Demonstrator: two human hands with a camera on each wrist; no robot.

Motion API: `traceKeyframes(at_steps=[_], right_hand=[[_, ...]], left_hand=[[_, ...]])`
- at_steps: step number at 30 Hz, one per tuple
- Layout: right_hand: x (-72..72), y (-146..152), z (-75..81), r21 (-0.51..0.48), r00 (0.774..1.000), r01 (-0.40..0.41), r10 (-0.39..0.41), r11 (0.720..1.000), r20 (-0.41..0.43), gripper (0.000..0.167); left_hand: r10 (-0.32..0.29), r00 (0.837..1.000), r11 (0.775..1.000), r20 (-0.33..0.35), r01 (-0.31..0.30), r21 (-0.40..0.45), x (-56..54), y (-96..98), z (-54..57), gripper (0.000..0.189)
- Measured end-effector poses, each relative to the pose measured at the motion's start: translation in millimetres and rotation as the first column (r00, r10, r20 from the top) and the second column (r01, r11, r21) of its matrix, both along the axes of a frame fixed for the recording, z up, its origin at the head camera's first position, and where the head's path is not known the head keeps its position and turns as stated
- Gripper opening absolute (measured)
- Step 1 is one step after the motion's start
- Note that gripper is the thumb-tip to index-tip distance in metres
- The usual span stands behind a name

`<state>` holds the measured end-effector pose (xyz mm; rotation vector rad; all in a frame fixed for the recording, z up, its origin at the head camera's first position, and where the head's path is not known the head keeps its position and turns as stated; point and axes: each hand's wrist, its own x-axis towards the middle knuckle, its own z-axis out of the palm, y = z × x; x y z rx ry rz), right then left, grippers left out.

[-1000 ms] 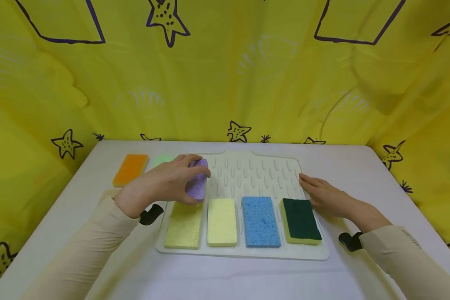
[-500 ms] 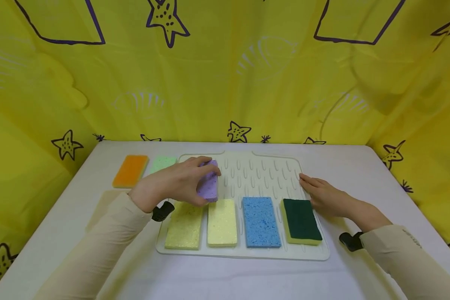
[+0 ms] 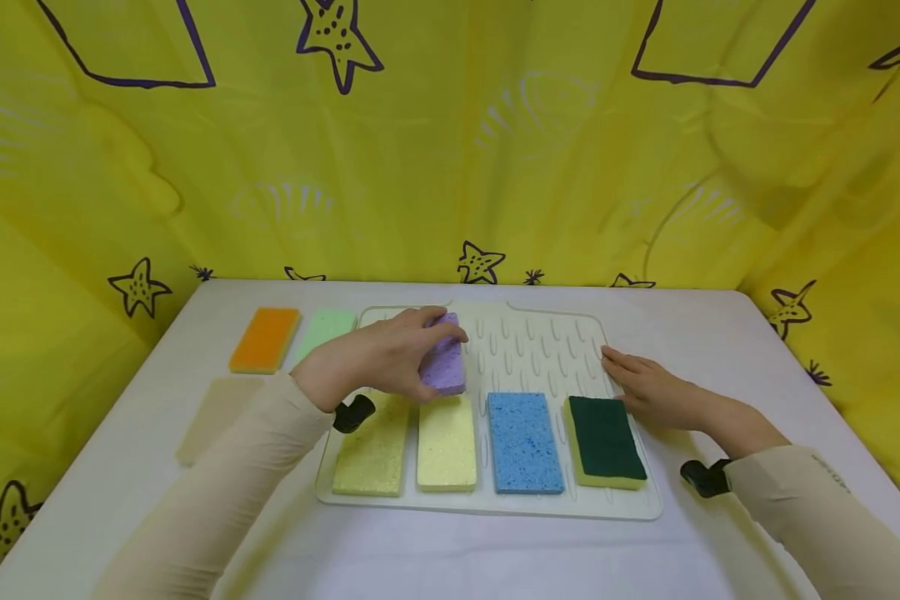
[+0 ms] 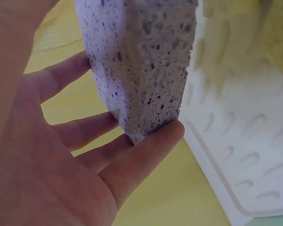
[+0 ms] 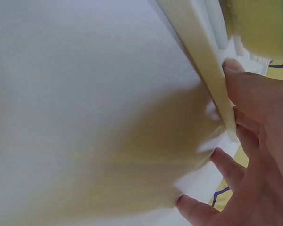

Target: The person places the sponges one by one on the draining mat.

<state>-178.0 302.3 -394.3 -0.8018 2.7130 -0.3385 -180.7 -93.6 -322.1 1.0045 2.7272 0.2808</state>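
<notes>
"Starry yellow cloth behind, white table below. What do the left fingers have?"

"Purple sponge. The left hand is curled round it, thumb at its near end, fingers toward the far one, over the left part of the mat."

"And nearer the person than that thumb?"

"Pale sponge, on the mat. The olive sponge is left of it, its far end hidden by the hand."

"Left of those fingers, past the wrist?"

"On the table: mint sponge, then orange sponge farther out, and beige sponge nearer, part-covered by the sleeve."

"Does the right hand grip anything?"

"No, its fingers are spread and extended. The thumb rests on the mat's right rim, and two fingertips touch the table beside it."

"What's close to that thumb?"

"Green sponge, just nearer the person, on the mat. Blue sponge lies left of that, between the two hands' fingers."
</notes>
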Motion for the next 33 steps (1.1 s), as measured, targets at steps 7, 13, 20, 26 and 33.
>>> traceKeyframes(at_steps=[7,13,20,26,33], right_hand=[[3.3,-0.9,2.1,-0.008,1.0,0.016,-0.016,1.0,0.006,0.063],[2.6,-0.4,1.9,-0.007,1.0,0.008,-0.007,1.0,0.005,0.064],[1.5,-2.3,0.5,-0.012,1.0,-0.002,0.002,1.0,0.004,0.063],[1.0,-2.5,1.0,-0.008,1.0,0.008,-0.008,1.0,0.007,0.065],[1.2,-0.9,0.8,-0.018,1.0,0.011,-0.011,1.0,0.015,0.066]], left_hand=[[-0.023,1.0,1.0,-0.003,0.023,0.006,-7.9,14.3,3.7,0.078],[-0.055,0.998,0.998,-0.005,0.055,0.032,-14.5,28.9,3.3,0.083],[-0.076,0.997,0.996,-0.001,0.076,0.053,-20.4,44.3,-0.1,0.082],[-0.081,0.997,0.997,-0.005,0.081,0.008,-22.7,58.9,-0.6,0.08],[-0.08,0.997,0.997,-0.005,0.079,-0.017,-26.7,77.4,-2.7,0.078]])
